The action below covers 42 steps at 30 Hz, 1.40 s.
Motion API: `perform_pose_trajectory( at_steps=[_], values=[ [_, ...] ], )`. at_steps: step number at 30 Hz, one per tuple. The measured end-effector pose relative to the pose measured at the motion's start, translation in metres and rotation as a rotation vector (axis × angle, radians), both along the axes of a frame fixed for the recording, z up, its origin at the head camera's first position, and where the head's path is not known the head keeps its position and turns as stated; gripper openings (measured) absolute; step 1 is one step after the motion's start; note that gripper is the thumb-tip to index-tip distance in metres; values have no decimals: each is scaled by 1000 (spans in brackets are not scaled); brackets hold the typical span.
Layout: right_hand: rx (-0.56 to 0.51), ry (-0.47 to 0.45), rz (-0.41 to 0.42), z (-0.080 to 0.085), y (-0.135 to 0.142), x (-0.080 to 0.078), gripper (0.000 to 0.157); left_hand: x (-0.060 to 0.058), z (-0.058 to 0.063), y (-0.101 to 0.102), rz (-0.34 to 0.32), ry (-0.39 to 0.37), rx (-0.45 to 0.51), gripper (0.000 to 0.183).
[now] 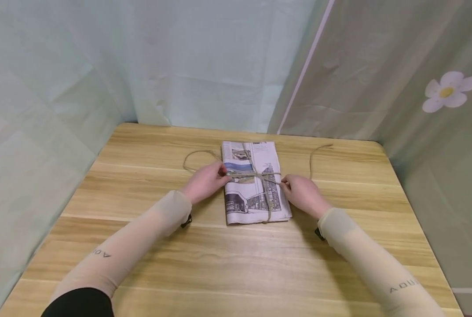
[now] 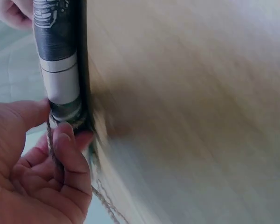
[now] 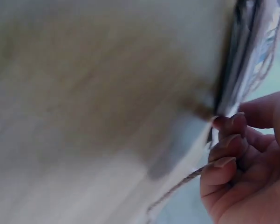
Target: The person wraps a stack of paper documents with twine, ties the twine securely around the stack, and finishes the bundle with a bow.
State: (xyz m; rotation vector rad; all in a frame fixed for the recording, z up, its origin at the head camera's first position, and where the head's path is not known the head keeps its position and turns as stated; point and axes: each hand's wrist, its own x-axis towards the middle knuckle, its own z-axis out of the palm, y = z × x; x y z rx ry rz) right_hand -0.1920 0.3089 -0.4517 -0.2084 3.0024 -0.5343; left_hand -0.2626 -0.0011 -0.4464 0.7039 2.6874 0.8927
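A folded newspaper bundle (image 1: pixel 245 190) lies on the table with brown twine (image 1: pixel 265 198) crossed over its top, one strand lengthwise and others across. At the bundle's left edge my left hand (image 1: pixel 205 182) pinches a twine strand; the left wrist view shows the cord (image 2: pixel 51 142) running into its curled fingers. My right hand (image 1: pixel 304 192) grips another strand at the right edge, pulled taut from the crossing. From its curled fingers (image 3: pixel 223 170) a length of twine (image 3: pixel 177 185) trails away in the right wrist view. The fingers partly hide the held strands.
The wooden table (image 1: pixel 236 273) has rounded far corners. A loose twine loop (image 1: pixel 185 160) lies left of the bundle and a loose end (image 1: pixel 310 160) to the right. Pale curtains (image 1: pixel 220 66) hang close behind the table and along its sides; one bears a white flower (image 1: pixel 446 92).
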Motion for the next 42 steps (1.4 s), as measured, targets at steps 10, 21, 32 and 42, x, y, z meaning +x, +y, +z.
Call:
perform_pose_trajectory(
  at_steps=[10, 21, 32, 42],
  values=[
    [10, -31, 72, 6, 3, 18, 24, 0, -2, -4, -142, 103, -29, 18],
    [-14, 19, 131, 6, 12, 27, 11, 5, -1, -15, -108, 144, -23, 13],
    [-28, 46, 149, 10, 12, 30, 9, 18, -3, -20, -47, 71, -47, 12],
    [-19, 109, 155, 21, 3, 27, 8, 20, -2, -17, -51, 94, -15, 14]
  ],
)
